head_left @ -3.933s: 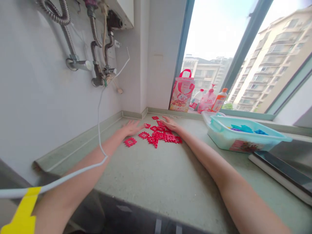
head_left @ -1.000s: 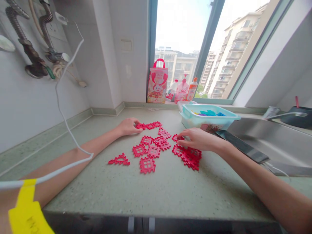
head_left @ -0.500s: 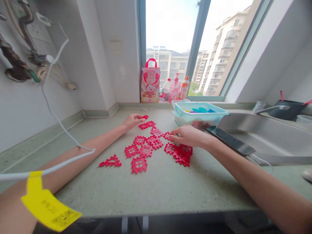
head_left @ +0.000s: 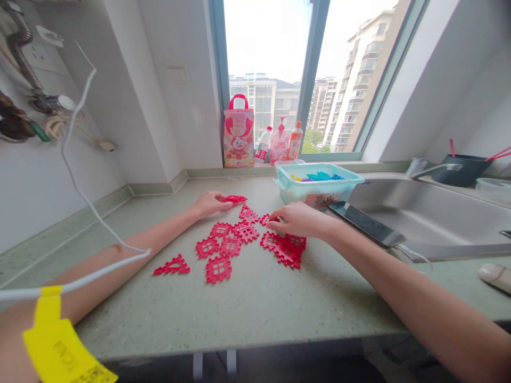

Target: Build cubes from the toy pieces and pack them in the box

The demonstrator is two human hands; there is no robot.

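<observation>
Several flat red interlocking tiles lie spread on the green countertop; one is a red triangle at the left. My left hand is curled at the far side of the spread, fingers pinching a red tile. My right hand rests knuckles-up over a small heap of red tiles, its fingertips closed on a red piece at the heap's left.
A teal plastic tub with blue and purple pieces stands behind my right hand. A steel sink with a dark board on its edge lies to the right. Bottles and a pink bag line the windowsill. A white cable crosses my left arm.
Over the last second my view shifted right. My left hand lifted a red tile at the far side. My right hand stayed on the heap, fingers closing on a piece.
</observation>
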